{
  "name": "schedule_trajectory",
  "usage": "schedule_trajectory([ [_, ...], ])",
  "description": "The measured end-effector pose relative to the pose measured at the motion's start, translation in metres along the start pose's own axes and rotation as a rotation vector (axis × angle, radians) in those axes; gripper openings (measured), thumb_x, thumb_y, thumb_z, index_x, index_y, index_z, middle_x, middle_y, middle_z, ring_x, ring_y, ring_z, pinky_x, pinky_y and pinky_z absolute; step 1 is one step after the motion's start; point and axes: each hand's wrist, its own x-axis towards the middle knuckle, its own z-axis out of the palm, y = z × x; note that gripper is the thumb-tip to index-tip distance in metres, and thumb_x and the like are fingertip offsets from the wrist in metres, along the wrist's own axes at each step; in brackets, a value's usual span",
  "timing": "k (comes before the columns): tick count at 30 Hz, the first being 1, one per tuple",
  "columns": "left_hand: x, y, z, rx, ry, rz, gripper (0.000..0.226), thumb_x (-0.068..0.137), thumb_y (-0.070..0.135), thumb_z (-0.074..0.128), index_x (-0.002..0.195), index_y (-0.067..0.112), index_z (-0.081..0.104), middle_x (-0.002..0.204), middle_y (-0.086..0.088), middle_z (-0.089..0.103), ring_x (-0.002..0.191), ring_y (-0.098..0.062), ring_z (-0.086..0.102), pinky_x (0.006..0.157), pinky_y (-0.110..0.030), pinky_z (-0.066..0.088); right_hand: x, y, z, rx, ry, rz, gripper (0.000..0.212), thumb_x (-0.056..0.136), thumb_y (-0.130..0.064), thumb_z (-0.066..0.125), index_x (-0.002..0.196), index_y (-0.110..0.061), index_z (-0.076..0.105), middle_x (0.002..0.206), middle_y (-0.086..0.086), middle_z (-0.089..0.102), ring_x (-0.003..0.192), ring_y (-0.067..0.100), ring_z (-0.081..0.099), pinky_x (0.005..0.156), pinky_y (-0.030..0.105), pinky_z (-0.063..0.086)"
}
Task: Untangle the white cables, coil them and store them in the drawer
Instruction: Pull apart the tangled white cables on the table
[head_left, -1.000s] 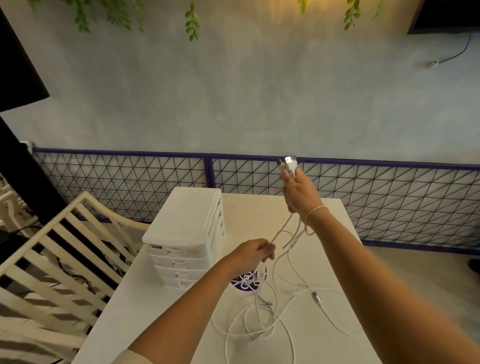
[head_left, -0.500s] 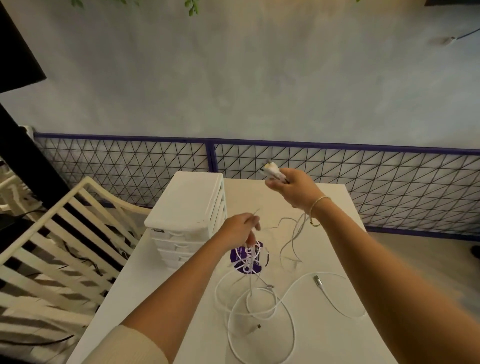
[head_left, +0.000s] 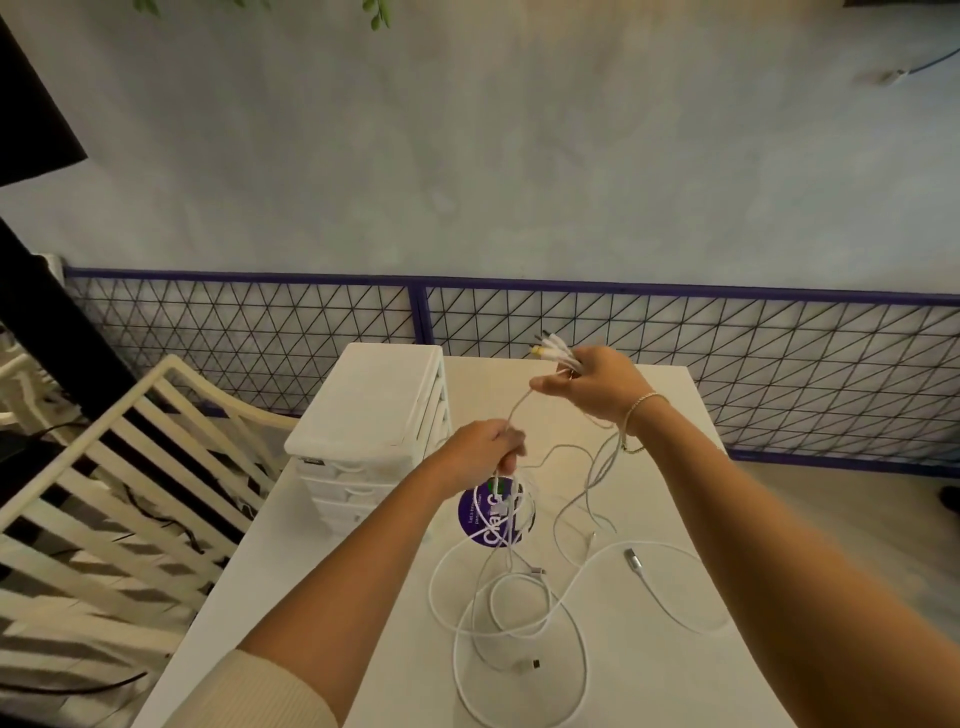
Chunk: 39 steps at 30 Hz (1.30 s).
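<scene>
— Left hand (head_left: 480, 449)?
— Reaching forward from lower left, forearm bare, cream sleeve pushed up near the elbow. Fist closed, knuckles up, gripping the cables (head_left: 511, 597).
— And the right hand (head_left: 597, 384)?
— Raised higher and farther out, arm stretching in from lower right. Fingers curled round a bunch of plug ends, thumb pointing left. Thin bracelet at the wrist.
— Touching each other?
— No, apart; linked only by one strand.

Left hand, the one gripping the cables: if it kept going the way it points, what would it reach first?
Probably the right hand, just up and ahead of the left hand, with a short cable strung between them. Depth is hard to judge from this single view.
</scene>
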Motion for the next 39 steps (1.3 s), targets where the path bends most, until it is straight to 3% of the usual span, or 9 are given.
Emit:
schedule_trajectory([
  [5,-0.005,-0.061,0.011,0.139,-0.001,-0.182,0.034,0.101,0.025,0.036,0.075,0.02,0.057,0.089,0.001,0.064,0.092,-0.018,0.059,0.091,-0.033,0.043,0.005,0.0,-0.02,0.163,0.244,-0.02,0.03,0.083,-0.037,0.066,0.07,-0.016,0.048,0.061,-0.002,0.045,0.054,0.01,0.039,0.053,0.021,0.036],
  [11,-0.01,-0.08,0.012,0.3,0.029,-0.278,0.03,0.101,0.025,0.033,0.086,0.016,0.059,0.114,-0.007,0.061,0.095,-0.017,0.05,0.078,-0.024,0.036,0.009,-0.002,-0.027,0.174,0.455,0.004,0.027,0.084,-0.036,0.065,0.078,-0.013,0.051,0.065,-0.004,0.045,0.057,0.009,0.04,0.052,0.019,0.032],
  [16,-0.005,-0.026,0.004,0.181,0.116,-0.106,0.029,0.101,0.025,0.034,0.09,0.014,0.058,0.076,0.004,0.063,0.075,-0.014,0.056,0.064,-0.023,0.041,0.004,-0.005,-0.011,-0.078,0.264,0.02,0.033,0.09,-0.025,0.059,0.115,-0.005,0.057,0.088,0.005,0.056,0.069,0.015,0.046,0.052,0.014,0.031],
  [19,-0.004,0.009,0.0,0.147,0.13,-0.014,0.029,0.101,0.027,0.035,0.091,0.014,0.058,0.066,0.001,0.059,0.062,-0.011,0.052,0.062,-0.023,0.041,-0.002,-0.009,0.007,-0.135,0.166,-0.083,0.036,0.088,-0.027,0.061,0.12,-0.01,0.059,0.102,0.009,0.065,0.076,0.014,0.048,0.07,0.02,0.038],
  [23,-0.004,0.035,-0.005,0.14,0.12,0.034,0.026,0.101,0.023,0.038,0.086,0.015,0.058,0.061,-0.001,0.053,0.055,-0.013,0.048,0.057,-0.024,0.04,-0.008,-0.017,0.017,-0.093,0.015,-0.191,0.016,0.089,-0.032,0.059,0.09,-0.019,0.068,0.077,0.002,0.065,0.058,0.003,0.048,0.054,0.014,0.035],
  [26,-0.005,0.042,-0.012,0.134,0.156,0.055,0.028,0.097,0.016,0.04,0.08,0.016,0.062,0.063,0.002,0.05,0.056,-0.014,0.045,0.056,-0.026,0.038,-0.009,-0.023,0.011,-0.173,-0.076,-0.122,0.041,0.091,-0.044,0.052,0.058,-0.02,0.055,0.058,-0.003,0.053,0.054,0.005,0.044,0.053,0.022,0.033],
  [29,-0.009,0.04,-0.014,0.122,0.153,0.089,0.028,0.097,0.018,0.041,0.082,0.018,0.063,0.064,0.004,0.05,0.059,-0.012,0.044,0.06,-0.027,0.038,-0.01,-0.021,0.006,-0.265,-0.117,-0.087,0.042,0.089,-0.049,0.051,0.07,-0.013,0.062,0.067,0.003,0.054,0.065,0.014,0.048,0.059,0.026,0.036],
  [34,-0.014,0.026,-0.007,0.037,0.134,0.088,0.026,0.099,0.03,0.041,0.084,0.02,0.06,0.063,0.004,0.049,0.062,-0.012,0.044,0.068,-0.029,0.038,-0.01,-0.019,0.007,-0.216,0.013,-0.105,0.034,0.09,-0.038,0.056,0.093,-0.006,0.065,0.078,0.006,0.057,0.073,0.019,0.049,0.061,0.027,0.035],
  [39,-0.014,-0.019,-0.002,0.081,0.111,-0.024,0.026,0.1,0.028,0.04,0.082,0.02,0.058,0.07,0.005,0.053,0.07,-0.013,0.049,0.073,-0.029,0.041,-0.006,-0.014,0.0,-0.121,0.226,-0.059,0.033,0.094,-0.035,0.049,0.088,-0.005,0.062,0.07,0.006,0.053,0.068,0.021,0.047,0.05,0.023,0.031],
])
